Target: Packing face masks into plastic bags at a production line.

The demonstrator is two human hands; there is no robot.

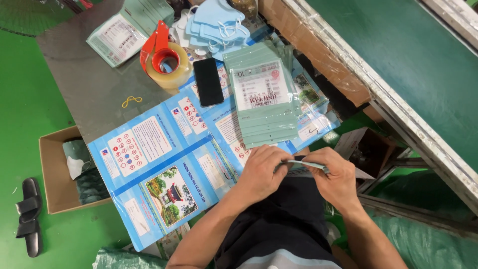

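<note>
Here, both hands, left hand (261, 167) and right hand (334, 174), pinch one thin packet (306, 164), perhaps sealing it, just below the filled stack (264, 99), masks (216, 22) beyond it unpacked.

Pale green packets (263, 99), light blue masks (216, 22), a black phone (208, 81), red tape dispenser (158, 47), blue printed sheets (154, 164).

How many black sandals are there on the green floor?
1. The black sandal lies on the green floor at far left, beside the cardboard box. A second may be hidden out of frame.
</note>
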